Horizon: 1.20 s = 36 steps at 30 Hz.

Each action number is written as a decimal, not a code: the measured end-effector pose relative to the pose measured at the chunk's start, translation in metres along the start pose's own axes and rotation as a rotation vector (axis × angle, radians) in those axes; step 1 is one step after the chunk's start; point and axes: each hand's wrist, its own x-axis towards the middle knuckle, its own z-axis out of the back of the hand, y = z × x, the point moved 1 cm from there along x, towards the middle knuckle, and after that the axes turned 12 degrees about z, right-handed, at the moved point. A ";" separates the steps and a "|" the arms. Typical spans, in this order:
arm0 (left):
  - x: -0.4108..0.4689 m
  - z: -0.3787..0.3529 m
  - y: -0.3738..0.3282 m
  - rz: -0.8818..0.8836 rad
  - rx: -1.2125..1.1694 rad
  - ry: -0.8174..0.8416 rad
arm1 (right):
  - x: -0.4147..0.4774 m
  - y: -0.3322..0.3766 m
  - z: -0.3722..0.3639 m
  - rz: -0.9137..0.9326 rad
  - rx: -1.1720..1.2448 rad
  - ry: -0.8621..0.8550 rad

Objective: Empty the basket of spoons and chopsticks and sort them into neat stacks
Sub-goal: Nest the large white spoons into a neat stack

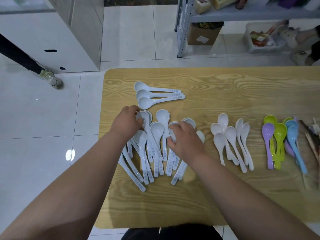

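Observation:
A loose pile of several pale blue-white spoons with printed handles lies on the left part of the wooden table. My left hand curls its fingers round the bowl of one spoon at the pile's far left. My right hand grips the bowl of another spoon in the pile's right half. Three matching spoons lie in a neat row behind the pile. Plain white spoons lie to the right, then purple, green and blue spoons. Chopsticks lie at the right edge. No basket is in view.
The table's left edge and rounded corner border a white tiled floor. A person's leg and shoe stand on the floor at far left. A metal shelf, a cardboard box and a plastic bin stand beyond the table.

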 end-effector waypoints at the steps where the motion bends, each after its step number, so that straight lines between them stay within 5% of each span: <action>1: 0.001 0.001 -0.001 0.009 -0.003 0.008 | -0.005 0.003 -0.002 -0.001 -0.041 -0.001; 7: -0.002 0.011 -0.006 0.084 -0.016 0.000 | -0.013 0.016 -0.005 -0.161 0.018 0.211; 18: -0.045 0.029 0.000 0.121 -0.329 -0.053 | -0.027 0.019 0.006 -0.433 0.255 0.073; 25: -0.102 0.051 0.014 0.154 -0.531 -0.014 | -0.063 0.046 0.030 -0.184 0.406 -0.190; 30: -0.146 0.048 0.040 0.227 -0.744 0.148 | -0.082 0.085 0.026 0.044 0.360 -0.014; 36: -0.178 0.040 0.075 0.372 -1.145 0.309 | -0.099 0.125 0.005 -0.007 0.555 0.163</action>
